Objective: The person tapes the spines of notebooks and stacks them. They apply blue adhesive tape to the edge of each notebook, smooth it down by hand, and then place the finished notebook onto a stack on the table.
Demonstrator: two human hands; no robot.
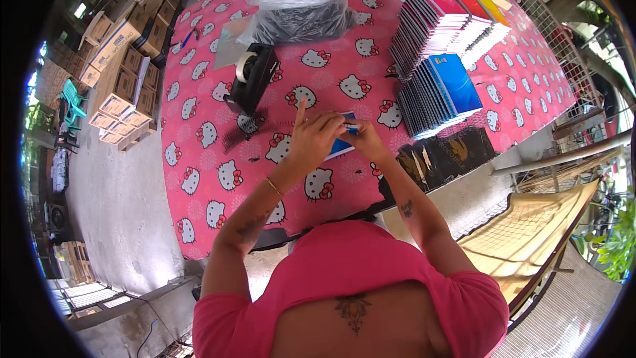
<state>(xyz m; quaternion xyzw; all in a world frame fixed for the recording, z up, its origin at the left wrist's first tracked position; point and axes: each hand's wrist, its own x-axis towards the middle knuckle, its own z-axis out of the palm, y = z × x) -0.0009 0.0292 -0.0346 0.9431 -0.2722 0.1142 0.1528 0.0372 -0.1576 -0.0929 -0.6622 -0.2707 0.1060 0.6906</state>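
A small blue notebook (340, 150) is between my two hands on the pink table cover. My left hand (317, 138) is bent over its left side, with one finger sticking up and the others curled together at its top edge. From the right, my right hand (368, 142) pinches the same notebook near its upper right part; the fingertips partly hide what they grip. Dark spiral binding coils (255, 127) lie loose left of my left hand. Beyond them stands a black tape dispenser (257, 86) with a roll of tape (246, 67).
At right, a stack of blue spiral notebooks (445, 89) stands before taller red (434, 10) and yellow (491, 13) stacks. A clear plastic bag (298, 0) of dark coils sits at the far side. Cardboard boxes (126, 93) are piled left of the table; other people's arms show beyond.
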